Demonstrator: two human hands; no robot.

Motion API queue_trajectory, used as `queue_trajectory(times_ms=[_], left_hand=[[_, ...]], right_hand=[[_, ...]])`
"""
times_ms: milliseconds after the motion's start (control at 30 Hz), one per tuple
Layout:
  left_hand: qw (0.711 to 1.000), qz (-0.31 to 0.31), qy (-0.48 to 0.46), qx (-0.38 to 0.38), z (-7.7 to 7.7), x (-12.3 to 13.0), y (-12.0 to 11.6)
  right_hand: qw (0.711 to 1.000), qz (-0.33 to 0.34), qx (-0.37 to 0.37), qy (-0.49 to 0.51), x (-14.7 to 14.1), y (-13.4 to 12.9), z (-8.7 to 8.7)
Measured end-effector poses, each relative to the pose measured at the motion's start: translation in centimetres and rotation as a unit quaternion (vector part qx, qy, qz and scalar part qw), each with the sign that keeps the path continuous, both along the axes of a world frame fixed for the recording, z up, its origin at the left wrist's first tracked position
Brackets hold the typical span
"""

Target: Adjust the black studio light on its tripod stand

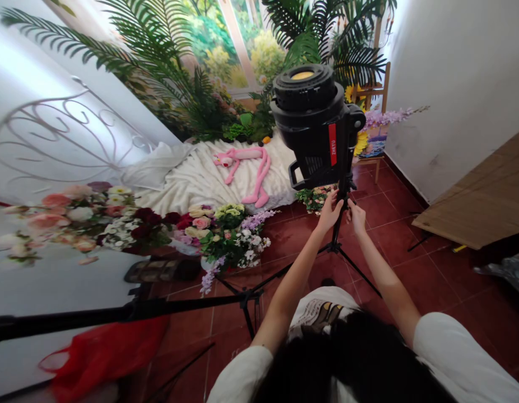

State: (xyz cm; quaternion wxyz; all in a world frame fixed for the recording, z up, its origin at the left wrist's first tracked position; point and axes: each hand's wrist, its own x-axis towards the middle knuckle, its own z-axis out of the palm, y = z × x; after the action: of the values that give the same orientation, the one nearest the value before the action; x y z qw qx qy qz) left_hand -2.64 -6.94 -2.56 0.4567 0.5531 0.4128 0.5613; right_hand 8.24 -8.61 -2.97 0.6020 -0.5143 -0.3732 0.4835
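A large black studio light [312,131] with a red label sits on top of a black light stand [336,229]. Just below the light, my left hand [330,212] is closed around the stand's pole from the left side. On the pole's right, my right hand [356,216] has its fingers bent and pressed together at a small dark part of the stand; that part is mostly hidden by the fingers. The stand's legs spread over the red tiled floor [393,224].
A second black stand [244,296] reaches in from the left. Artificial flowers [229,235] stand before a bed [187,179] with a pink plush toy [246,157]. A wooden board [473,196] leans at right; a red bag [112,352] lies lower left.
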Motion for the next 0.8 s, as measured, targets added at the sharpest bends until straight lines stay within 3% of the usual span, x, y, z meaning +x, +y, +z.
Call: queue_trajectory(times_ms=[100,167,267,333,467,567,700,800], left_hand=[[1.0,-0.01,-0.014,-0.005,0.1,-0.7,-1.7],[0.999,-0.026,-0.011,-0.022,0.1,-1.4,-2.7],[0.998,-0.031,-0.003,-0.045,0.0,-3.3,-4.3],[0.999,0.005,-0.01,-0.05,-0.1,-5.4,-5.6],[0.99,0.125,-0.024,-0.055,-0.6,-11.4,-9.0],[0.965,0.249,-0.031,-0.076,-1.1,-16.7,-12.1],[0.895,0.439,-0.03,-0.074,-1.2,-24.0,-16.8],[0.81,0.584,-0.002,-0.051,-0.4,-29.0,-20.6]], right_hand=[[0.997,-0.082,-0.005,0.013,-1.6,-0.7,-0.5],[0.995,-0.102,-0.007,0.015,-2.8,-1.2,-0.8],[0.998,-0.054,-0.012,-0.003,-4.9,-2.0,-1.1],[1.0,0.007,-0.007,-0.013,-6.7,-2.5,-1.2],[0.991,0.134,-0.002,-0.013,-11.0,-3.6,-1.0],[0.975,0.221,-0.01,-0.012,-14.4,-4.7,-0.8],[0.943,0.331,-0.002,-0.026,-19.1,-6.6,-0.3],[0.917,0.398,0.01,-0.041,-22.5,-8.3,0.6]])
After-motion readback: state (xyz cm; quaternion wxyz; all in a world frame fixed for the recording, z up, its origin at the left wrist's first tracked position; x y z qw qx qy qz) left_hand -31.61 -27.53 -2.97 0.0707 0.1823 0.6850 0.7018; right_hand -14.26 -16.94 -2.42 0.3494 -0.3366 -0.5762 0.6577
